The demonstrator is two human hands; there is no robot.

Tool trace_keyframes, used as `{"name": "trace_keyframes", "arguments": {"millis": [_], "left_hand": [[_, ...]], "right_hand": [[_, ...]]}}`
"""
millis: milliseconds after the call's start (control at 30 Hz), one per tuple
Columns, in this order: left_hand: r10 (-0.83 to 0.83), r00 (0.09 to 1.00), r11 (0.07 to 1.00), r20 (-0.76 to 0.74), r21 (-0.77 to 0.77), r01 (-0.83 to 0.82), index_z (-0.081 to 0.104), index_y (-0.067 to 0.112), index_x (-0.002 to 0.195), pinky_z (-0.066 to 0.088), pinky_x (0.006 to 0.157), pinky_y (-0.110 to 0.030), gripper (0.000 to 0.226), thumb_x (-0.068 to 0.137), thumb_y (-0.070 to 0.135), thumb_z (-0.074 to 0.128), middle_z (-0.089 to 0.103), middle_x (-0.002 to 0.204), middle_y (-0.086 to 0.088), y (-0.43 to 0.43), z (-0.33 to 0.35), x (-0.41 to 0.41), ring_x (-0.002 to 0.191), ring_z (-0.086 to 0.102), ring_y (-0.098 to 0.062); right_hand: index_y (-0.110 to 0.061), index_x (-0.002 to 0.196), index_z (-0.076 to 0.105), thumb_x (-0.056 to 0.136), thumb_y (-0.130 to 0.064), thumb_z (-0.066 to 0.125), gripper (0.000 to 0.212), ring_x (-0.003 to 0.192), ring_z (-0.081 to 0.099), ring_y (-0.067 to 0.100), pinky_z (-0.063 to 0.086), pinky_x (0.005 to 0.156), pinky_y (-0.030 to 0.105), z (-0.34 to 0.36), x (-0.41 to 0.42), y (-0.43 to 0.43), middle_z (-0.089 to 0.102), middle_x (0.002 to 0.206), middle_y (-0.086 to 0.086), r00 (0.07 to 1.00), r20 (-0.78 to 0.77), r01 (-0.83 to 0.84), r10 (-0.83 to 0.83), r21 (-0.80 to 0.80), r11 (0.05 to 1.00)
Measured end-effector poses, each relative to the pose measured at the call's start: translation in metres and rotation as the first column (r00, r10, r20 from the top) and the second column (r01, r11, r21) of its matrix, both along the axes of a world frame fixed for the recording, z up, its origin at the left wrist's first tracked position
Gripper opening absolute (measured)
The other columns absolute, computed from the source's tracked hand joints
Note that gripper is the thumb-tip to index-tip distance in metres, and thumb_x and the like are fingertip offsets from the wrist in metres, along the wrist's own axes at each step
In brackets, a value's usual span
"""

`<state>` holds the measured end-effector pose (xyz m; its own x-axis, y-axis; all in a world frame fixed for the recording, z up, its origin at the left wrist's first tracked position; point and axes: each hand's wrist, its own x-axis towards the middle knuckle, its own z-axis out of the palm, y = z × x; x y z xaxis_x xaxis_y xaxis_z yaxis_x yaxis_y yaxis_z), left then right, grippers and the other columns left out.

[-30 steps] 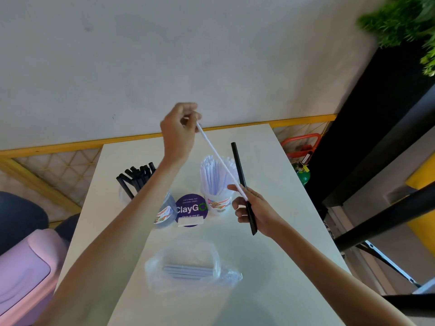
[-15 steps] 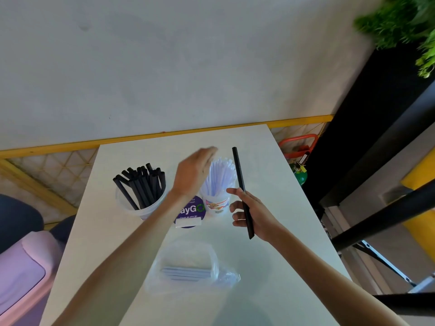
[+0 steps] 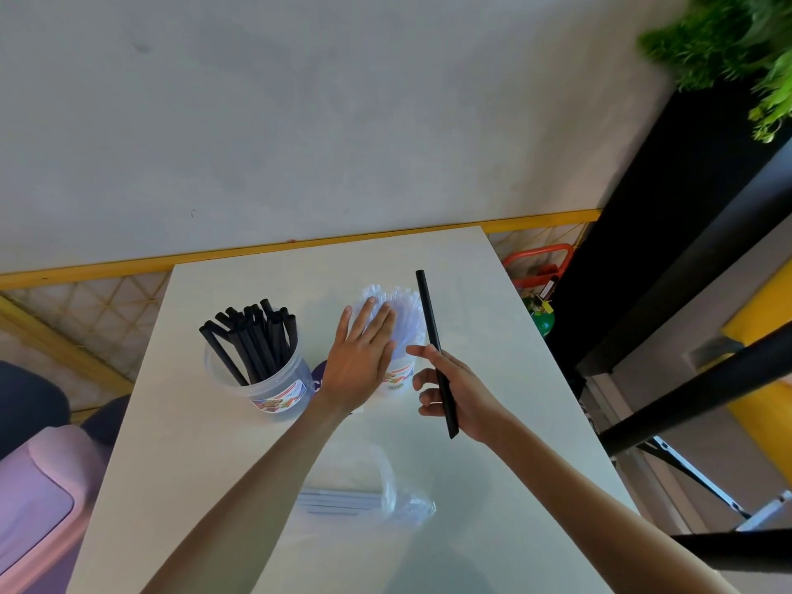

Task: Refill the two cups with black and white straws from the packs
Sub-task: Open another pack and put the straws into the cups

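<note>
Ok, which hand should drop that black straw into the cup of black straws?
Right, probably: the right hand already grips the black straw. The left hand lies flat over the white straws, between it and the black-straw cup, so it should clear first.

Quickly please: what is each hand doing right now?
Left hand: open, flat over the white plastic straws in their clear cup.
Right hand: holds one long black plastic straw.
</note>
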<state>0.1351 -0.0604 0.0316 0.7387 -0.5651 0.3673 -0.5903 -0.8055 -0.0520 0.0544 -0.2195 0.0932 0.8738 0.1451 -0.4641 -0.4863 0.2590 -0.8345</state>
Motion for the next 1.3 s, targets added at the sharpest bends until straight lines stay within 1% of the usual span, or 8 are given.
{"name": "trace_keyframes", "arguments": {"millis": [100, 167, 267, 333, 500, 733, 967, 1300], "left_hand": [[0.043, 0.994, 0.995, -0.096, -0.090, -0.051, 0.047, 0.004, 0.133, 0.020, 0.112, -0.049, 0.062, 0.101, 0.039, 0.006, 0.050, 0.138, -0.012, -0.002, 0.012, -0.003, 0.131, 0.041, -0.034], [0.054, 0.984, 0.935, -0.167, -0.337, -0.108, 0.039, 0.006, 0.139, 0.020, 0.111, -0.044, 0.059, 0.100, 0.041, 0.012, 0.043, 0.143, -0.013, -0.006, 0.028, -0.007, 0.136, 0.035, -0.032], [0.004, 0.911, 0.679, -0.413, -0.667, -0.306, 0.021, 0.014, 0.147, 0.036, 0.103, -0.025, 0.056, 0.098, 0.034, 0.039, 0.044, 0.141, -0.005, -0.008, 0.057, -0.013, 0.127, 0.045, -0.020], [-0.057, 0.825, 0.522, -0.562, -0.721, -0.455, 0.015, 0.019, 0.148, 0.048, 0.084, -0.020, 0.067, 0.094, 0.027, 0.052, 0.054, 0.123, 0.000, -0.003, 0.071, -0.011, 0.095, 0.061, -0.016], [-0.084, 0.779, 0.398, -0.621, -0.738, -0.545, 0.027, 0.023, 0.143, 0.057, 0.071, -0.044, 0.063, 0.089, 0.017, 0.060, 0.068, 0.094, -0.009, 0.030, 0.075, -0.008, 0.078, 0.065, -0.022], [0.159, 0.945, 0.389, -0.287, -0.861, -0.327, 0.029, 0.015, 0.141, 0.054, 0.066, -0.025, 0.057, 0.091, 0.011, 0.056, 0.065, 0.087, -0.009, 0.096, 0.110, 0.002, 0.067, 0.061, -0.014], [0.316, 0.949, 0.460, -0.007, -0.873, -0.160, 0.026, 0.014, 0.141, 0.049, 0.058, -0.017, 0.054, 0.094, 0.014, 0.051, 0.055, 0.082, 0.000, 0.150, 0.122, 0.009, 0.065, 0.055, -0.002], [0.353, 0.908, 0.581, -0.223, -0.709, -0.400, 0.037, 0.018, 0.139, 0.055, 0.071, -0.039, 0.046, 0.095, 0.018, 0.051, 0.065, 0.111, -0.004, 0.172, 0.047, -0.006, 0.075, 0.064, -0.021]], "right_hand": [[-0.023, 0.107, 0.062, 0.100, -0.036, 0.039, 0.028, 0.044, 0.048, 0.010, 0.049, 0.050, 0.022, 0.000, 0.000, 0.005, 0.057, 0.063, 0.000, 0.999, 0.017, -0.033, 0.034, -0.008, 0.999], [-0.023, 0.109, 0.062, 0.100, -0.035, 0.038, 0.028, 0.044, 0.048, 0.010, 0.048, 0.049, 0.022, 0.000, 0.001, 0.011, 0.057, 0.062, -0.001, 0.997, 0.030, -0.065, 0.065, -0.008, 0.998], [-0.022, 0.110, 0.061, 0.100, -0.033, 0.038, 0.028, 0.043, 0.049, 0.009, 0.049, 0.049, 0.023, 0.001, 0.003, 0.024, 0.058, 0.062, -0.001, 0.990, 0.055, -0.128, 0.128, -0.007, 0.992], [-0.023, 0.108, 0.061, 0.100, -0.033, 0.038, 0.026, 0.043, 0.049, 0.009, 0.050, 0.049, 0.023, 0.003, 0.005, 0.037, 0.058, 0.064, 0.000, 0.981, 0.071, -0.180, 0.180, -0.011, 0.984], [-0.022, 0.104, 0.062, 0.099, -0.030, 0.042, 0.023, 0.045, 0.053, 0.010, 0.052, 0.051, 0.023, 0.003, 0.011, 0.069, 0.060, 0.065, 0.002, 0.958, 0.082, -0.271, 0.274, -0.051, 0.961], [-0.019, 0.098, 0.062, 0.092, -0.029, 0.056, 0.013, 0.070, 0.064, 0.013, 0.054, 0.074, 0.027, -0.018, 0.018, 0.104, 0.068, 0.082, 0.001, 0.967, -0.011, -0.254, 0.254, -0.071, 0.965], [-0.015, 0.102, 0.060, 0.093, -0.028, 0.055, 0.016, 0.075, 0.064, 0.015, 0.052, 0.074, 0.027, -0.034, 0.021, 0.122, 0.066, 0.086, 0.002, 0.951, -0.078, -0.308, 0.300, -0.119, 0.944], [-0.013, 0.106, 0.059, 0.094, -0.014, 0.053, 0.013, 0.074, 0.063, 0.016, 0.051, 0.076, 0.028, -0.060, 0.018, 0.135, 0.066, 0.085, 0.003, 0.928, -0.156, -0.362, 0.338, -0.177, 0.915]]}}
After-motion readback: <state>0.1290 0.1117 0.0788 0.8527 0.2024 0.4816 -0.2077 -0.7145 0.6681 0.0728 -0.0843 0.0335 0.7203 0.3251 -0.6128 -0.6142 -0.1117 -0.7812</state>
